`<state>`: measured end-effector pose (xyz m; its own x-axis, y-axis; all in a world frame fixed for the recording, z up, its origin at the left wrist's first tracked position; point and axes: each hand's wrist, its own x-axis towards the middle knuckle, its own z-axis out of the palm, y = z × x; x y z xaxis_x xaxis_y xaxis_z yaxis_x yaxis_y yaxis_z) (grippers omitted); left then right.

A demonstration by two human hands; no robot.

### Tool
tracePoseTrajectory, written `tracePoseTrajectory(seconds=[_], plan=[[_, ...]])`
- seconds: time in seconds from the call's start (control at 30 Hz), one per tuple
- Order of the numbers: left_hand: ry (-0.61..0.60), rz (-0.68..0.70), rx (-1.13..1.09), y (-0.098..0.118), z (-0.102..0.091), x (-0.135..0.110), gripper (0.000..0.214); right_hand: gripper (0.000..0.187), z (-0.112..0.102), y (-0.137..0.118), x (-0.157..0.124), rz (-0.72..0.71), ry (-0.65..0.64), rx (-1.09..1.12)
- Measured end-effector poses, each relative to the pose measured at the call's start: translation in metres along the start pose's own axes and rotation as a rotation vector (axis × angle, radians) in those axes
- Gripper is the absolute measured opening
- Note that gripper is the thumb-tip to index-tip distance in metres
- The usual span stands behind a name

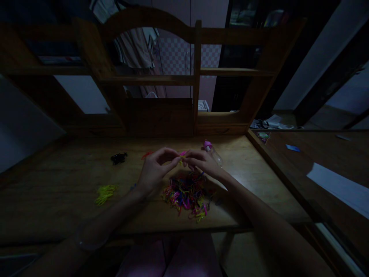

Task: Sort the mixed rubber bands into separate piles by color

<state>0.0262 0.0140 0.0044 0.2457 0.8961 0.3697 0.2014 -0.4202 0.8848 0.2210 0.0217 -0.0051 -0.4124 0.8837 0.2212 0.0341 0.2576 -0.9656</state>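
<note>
My left hand [155,169] and my right hand [201,161] meet above the wooden desk [69,192], fingertips pinched together on a small pink band [183,154] held between them. Directly below the hands lies a heap of mixed coloured bands [186,194]: pink, yellow, blue and orange. A small yellow bunch of bands [105,192] lies apart to the left. Farther back on the left sits a black bunch [118,158]. A reddish piece [147,154] shows just behind my left hand.
A clear bottle with a pink cap [212,151] lies on the desk behind my right hand. A wooden shelf unit [173,77] rises at the desk's back. To the right, a second surface holds a blue card [292,147] and a small round item [263,135]. The room is dim.
</note>
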Motion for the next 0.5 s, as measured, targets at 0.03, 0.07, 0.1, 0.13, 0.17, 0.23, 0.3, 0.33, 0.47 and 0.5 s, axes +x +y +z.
tracePoseTrajectory(seconds=[0.03, 0.07, 0.1, 0.13, 0.17, 0.23, 0.3, 0.33, 0.47, 0.5], plan=[[-0.001, -0.029, -0.018, -0.001, -0.001, -0.001, 0.017, 0.019, 0.002, -0.002, -0.001, 0.004, -0.023, -0.003], [-0.003, -0.051, -0.022, -0.002, -0.004, -0.002, 0.018, 0.017, 0.003, -0.004, -0.002, 0.006, -0.029, -0.014], [-0.006, -0.067, -0.012, -0.003, -0.007, -0.004, 0.018, 0.017, 0.003, -0.006, -0.002, 0.004, -0.017, -0.030], [-0.001, -0.078, 0.009, -0.004, -0.012, -0.006, 0.019, 0.017, 0.003, -0.007, -0.003, 0.002, 0.005, -0.050], [0.017, -0.086, 0.038, -0.005, -0.020, -0.008, 0.020, 0.018, 0.002, -0.007, -0.003, -0.003, 0.034, -0.069], [0.080, -0.103, 0.113, -0.008, -0.043, -0.013, 0.024, 0.021, -0.001, -0.004, -0.003, -0.013, 0.096, -0.095], [0.142, -0.130, 0.210, -0.013, -0.078, -0.023, 0.027, 0.023, -0.003, 0.001, -0.002, -0.020, 0.157, -0.125], [0.146, -0.154, 0.271, -0.017, -0.098, -0.029, 0.028, 0.025, -0.004, 0.003, -0.002, -0.019, 0.183, -0.141], [0.204, -0.344, 0.508, -0.035, -0.176, -0.066, 0.035, 0.029, -0.002, 0.009, -0.002, -0.011, 0.231, -0.192], [0.204, -0.408, 0.561, -0.039, -0.189, -0.075, 0.036, 0.029, -0.001, 0.009, -0.002, -0.010, 0.233, -0.193]])
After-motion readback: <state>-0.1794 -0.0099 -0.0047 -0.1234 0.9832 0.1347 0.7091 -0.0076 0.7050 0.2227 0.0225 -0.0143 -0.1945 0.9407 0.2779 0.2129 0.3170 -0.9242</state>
